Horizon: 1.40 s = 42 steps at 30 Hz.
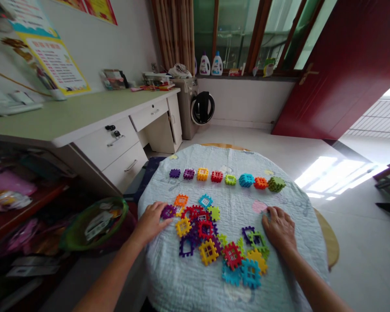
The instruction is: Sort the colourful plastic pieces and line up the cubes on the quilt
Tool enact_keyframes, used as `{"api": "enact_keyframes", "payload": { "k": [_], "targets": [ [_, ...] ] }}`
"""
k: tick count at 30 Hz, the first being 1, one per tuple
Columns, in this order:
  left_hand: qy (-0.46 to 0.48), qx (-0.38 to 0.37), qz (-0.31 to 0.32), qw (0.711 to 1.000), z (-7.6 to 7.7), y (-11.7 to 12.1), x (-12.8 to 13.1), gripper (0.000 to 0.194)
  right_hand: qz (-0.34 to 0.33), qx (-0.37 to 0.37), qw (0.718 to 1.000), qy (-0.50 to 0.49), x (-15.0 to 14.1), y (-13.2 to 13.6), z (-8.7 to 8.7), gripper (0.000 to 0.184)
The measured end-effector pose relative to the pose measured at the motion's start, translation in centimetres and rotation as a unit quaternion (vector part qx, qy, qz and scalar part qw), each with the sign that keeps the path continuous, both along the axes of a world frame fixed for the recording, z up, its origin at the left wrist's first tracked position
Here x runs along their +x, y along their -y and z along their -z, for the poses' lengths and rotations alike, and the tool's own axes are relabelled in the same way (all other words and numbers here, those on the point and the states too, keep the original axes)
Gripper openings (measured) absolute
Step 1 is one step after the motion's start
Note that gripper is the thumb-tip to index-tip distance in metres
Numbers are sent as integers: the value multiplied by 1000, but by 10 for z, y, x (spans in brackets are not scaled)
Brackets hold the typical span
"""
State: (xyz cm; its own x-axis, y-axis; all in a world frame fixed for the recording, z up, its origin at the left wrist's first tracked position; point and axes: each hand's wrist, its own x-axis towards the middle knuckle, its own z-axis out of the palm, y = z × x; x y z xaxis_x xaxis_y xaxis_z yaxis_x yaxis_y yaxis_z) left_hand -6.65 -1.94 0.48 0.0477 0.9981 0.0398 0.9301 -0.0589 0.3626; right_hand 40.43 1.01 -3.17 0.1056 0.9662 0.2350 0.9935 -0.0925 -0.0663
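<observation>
My left hand (152, 222) rests on the cloth at the left of a loose pile of plastic building blocks. Its thumb and fingers are apart, with a purple block (168, 211) at the gap between them; the hand seems to touch it without lifting it. At the pile's right side, my right hand (279, 226) lies palm down on the cloth, holding nothing, closest to a green square block (258, 239). Between the hands are notched squares, among them a yellow block (208, 252), a red block (232, 255) and a blue block (251, 274), some overlapping.
Beyond the pile runs a row of colour-sorted blocks, from a purple block (174, 173) to a green stack (276, 184). A pale cloth (169, 286) covers the round table. A desk (94, 112) and a green-rimmed bin (123, 212) stand left; a washing machine (186, 108) is behind.
</observation>
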Motion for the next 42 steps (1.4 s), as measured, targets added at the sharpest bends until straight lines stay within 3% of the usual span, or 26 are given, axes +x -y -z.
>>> {"api": "enact_keyframes", "payload": {
  "k": [9,14,19,24,28,35,42],
  "targets": [
    [-4,38,-75,996,6,6,20,51,0,2,1000,1,0,0,-1,36],
    [-12,50,-90,995,-11,-5,21,54,0,-1,1000,7,0,0,-1,35],
    [6,113,-2,994,-43,-61,33,61,-2,2,1000,10,0,0,0,35],
    [-31,5,82,996,-55,-139,46,68,-7,13,1000,11,-1,1,-1,34],
    [-56,-33,106,992,-54,-180,51,69,-7,20,1000,8,-1,1,0,33],
    [-83,-52,123,988,-44,-213,49,68,-11,30,999,8,-1,1,1,31],
    [-91,-48,117,988,-26,-222,45,71,-7,25,1000,1,-3,2,-1,29]
  ]
}}
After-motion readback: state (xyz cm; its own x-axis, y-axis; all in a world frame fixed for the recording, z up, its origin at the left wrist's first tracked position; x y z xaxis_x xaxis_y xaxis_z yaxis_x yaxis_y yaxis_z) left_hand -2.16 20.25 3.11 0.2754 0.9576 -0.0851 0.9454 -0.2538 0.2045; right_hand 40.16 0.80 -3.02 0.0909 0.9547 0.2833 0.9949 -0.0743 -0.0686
